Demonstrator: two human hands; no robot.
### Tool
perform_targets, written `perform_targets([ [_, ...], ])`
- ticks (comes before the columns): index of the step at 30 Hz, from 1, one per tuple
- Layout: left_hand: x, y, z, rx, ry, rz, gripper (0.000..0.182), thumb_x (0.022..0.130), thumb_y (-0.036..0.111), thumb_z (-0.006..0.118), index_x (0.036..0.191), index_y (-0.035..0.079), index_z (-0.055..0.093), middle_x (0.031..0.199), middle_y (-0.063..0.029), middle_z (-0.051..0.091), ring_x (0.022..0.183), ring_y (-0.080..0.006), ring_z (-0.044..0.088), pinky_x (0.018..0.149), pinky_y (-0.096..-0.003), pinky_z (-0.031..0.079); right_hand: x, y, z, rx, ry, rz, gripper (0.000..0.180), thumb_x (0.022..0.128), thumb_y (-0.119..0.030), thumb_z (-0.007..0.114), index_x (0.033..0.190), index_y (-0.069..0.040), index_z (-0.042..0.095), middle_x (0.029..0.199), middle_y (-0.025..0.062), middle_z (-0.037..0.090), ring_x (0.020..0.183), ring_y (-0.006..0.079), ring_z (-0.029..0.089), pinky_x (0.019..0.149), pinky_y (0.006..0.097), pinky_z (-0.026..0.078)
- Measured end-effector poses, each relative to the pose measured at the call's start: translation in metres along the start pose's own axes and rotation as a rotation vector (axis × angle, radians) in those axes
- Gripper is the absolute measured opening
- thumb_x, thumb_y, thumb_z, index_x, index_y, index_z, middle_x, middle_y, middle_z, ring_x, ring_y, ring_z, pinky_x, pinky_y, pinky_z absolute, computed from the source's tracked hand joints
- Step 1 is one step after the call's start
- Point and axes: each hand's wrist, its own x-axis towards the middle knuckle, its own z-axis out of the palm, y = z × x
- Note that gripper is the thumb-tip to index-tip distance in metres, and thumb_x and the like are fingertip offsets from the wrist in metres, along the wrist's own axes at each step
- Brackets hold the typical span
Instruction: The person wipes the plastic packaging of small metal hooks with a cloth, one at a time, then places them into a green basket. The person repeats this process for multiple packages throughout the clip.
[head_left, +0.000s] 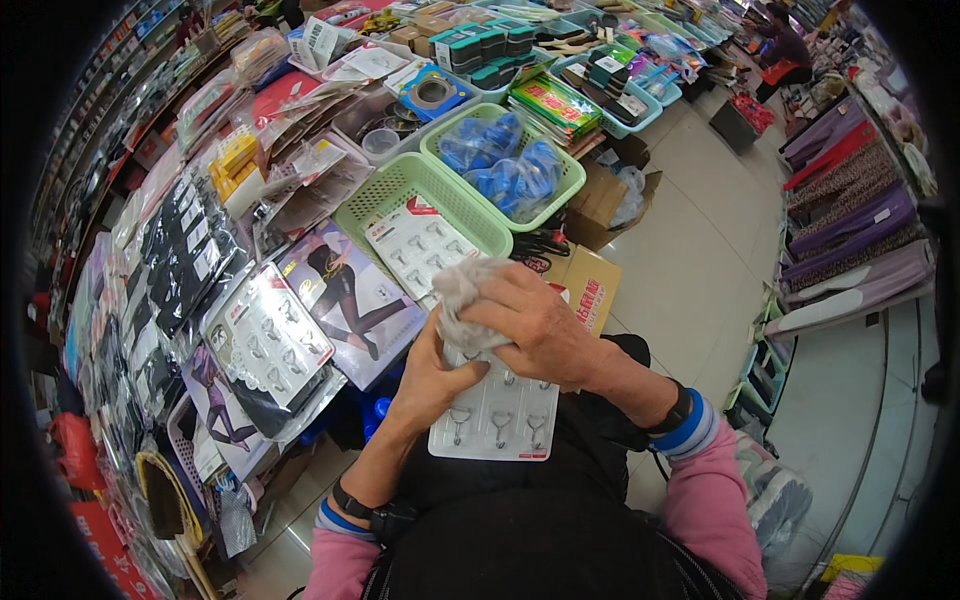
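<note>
My left hand (429, 381) grips a blister card of metal wall hooks (484, 435) by its left side, thumb across the front. The card is tilted in front of my body, and its upper part is hidden. Bunched in my right hand (551, 326) is a whitish cloth (469, 300), held against the top of this card. Just beyond, a similar hook card (412, 262) leans in a light green plastic basket (375, 187). To the left, another hook card (259, 334) rests on packaged goods beside a hosiery package (349, 292).
A second green basket (574, 184) holds blue items in clear bags (517, 169). Right of my hands stands a cardboard glue trap box (596, 289). Black packaged garments (187, 247) cover the left side. Folded textiles (855, 210) line the right aisle, where a person (784, 49) sits far off.
</note>
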Motion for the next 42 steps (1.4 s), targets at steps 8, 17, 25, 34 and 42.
perform_targets([
  [8,-0.004,0.019,-0.029,-0.172,0.186,0.119,0.084,0.072,0.0,0.063,0.146,-0.003,0.024,0.132,-0.0133,0.05,0.118,-0.0211,0.053,0.1,-0.0329,0.041,-0.07,0.053,-0.027,-0.011,-0.277,0.343,0.035,0.063,0.003,0.062,0.096,-0.008,0.066,0.096,0.0098,0.062,0.093,0.0327,0.058,0.081,0.0377,0.049],
  [17,0.01,0.002,-0.021,-0.55,0.345,0.136,0.039,0.09,0.003,0.054,0.128,0.001,0.047,0.118,-0.0089,0.061,0.103,-0.0159,0.06,0.091,-0.0301,0.046,-0.124,0.036,0.003,1.131,0.692,1.113,0.033,0.082,-0.001,0.056,0.114,0.004,0.061,0.102,0.0094,0.066,0.087,0.0172,0.065,0.078,0.0292,0.053],
  [25,0.012,-0.007,-0.019,-0.552,0.467,0.184,0.038,0.094,0.007,0.05,0.131,0.003,0.045,0.121,-0.0085,0.058,0.106,-0.0156,0.058,0.091,-0.0304,0.047,-0.115,-0.004,-0.022,0.628,0.576,0.97,0.027,0.079,-0.001,0.058,0.105,0.004,0.064,0.1,0.0083,0.067,0.087,0.0173,0.065,0.079,0.029,0.051],
  [34,0.021,-0.003,-0.013,-0.544,0.535,0.274,0.035,0.096,0.009,0.049,0.129,0.002,0.046,0.118,-0.0083,0.059,0.104,-0.0152,0.057,0.091,-0.0302,0.046,-0.075,-0.033,0.007,-0.057,0.119,0.475,0.043,0.067,-0.007,0.067,0.109,-0.001,0.062,0.087,0.0163,0.056,0.082,0.0351,0.056,0.071,0.0414,0.048],
  [42,0.028,-0.011,-0.014,-0.534,0.66,0.319,0.039,0.096,0.009,0.047,0.133,0.001,0.04,0.12,-0.0121,0.057,0.106,-0.0211,0.059,0.091,-0.0345,0.049,-0.049,-0.056,0.026,-0.132,-0.043,0.387,0.041,0.066,-0.006,0.066,0.106,0.001,0.061,0.087,0.0145,0.051,0.082,0.0324,0.054,0.067,0.0401,0.046],
])
